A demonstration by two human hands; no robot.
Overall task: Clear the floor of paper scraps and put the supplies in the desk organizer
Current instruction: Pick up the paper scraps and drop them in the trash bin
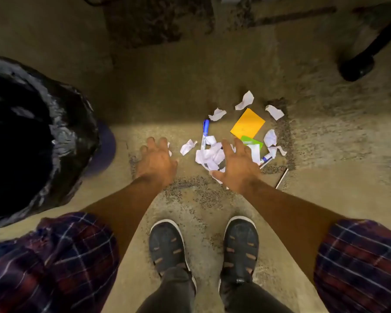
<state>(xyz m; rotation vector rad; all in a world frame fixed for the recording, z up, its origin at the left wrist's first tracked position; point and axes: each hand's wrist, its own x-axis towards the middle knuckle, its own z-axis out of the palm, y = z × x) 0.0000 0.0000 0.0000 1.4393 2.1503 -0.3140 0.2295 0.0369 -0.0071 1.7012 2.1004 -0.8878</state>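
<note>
Several crumpled white paper scraps point(209, 155) lie scattered on the floor ahead of my feet. Among them are a blue marker point(205, 134), an orange sticky-note pad point(247, 124), a green pad point(253, 142) and a second marker point(266, 159) partly under scraps. A thin white stick point(282, 178) lies to the right. My left hand point(156, 161) hovers open left of the pile, a small scrap just beyond its fingers. My right hand point(236, 167) is open over the biggest clump, fingers spread, holding nothing.
A bin lined with a black bag point(61, 123) stands at the left, its mouth wide. A black chair leg and foot point(357, 66) is at the upper right. My two shoes point(203, 247) stand just behind the pile. The floor is worn, speckled concrete.
</note>
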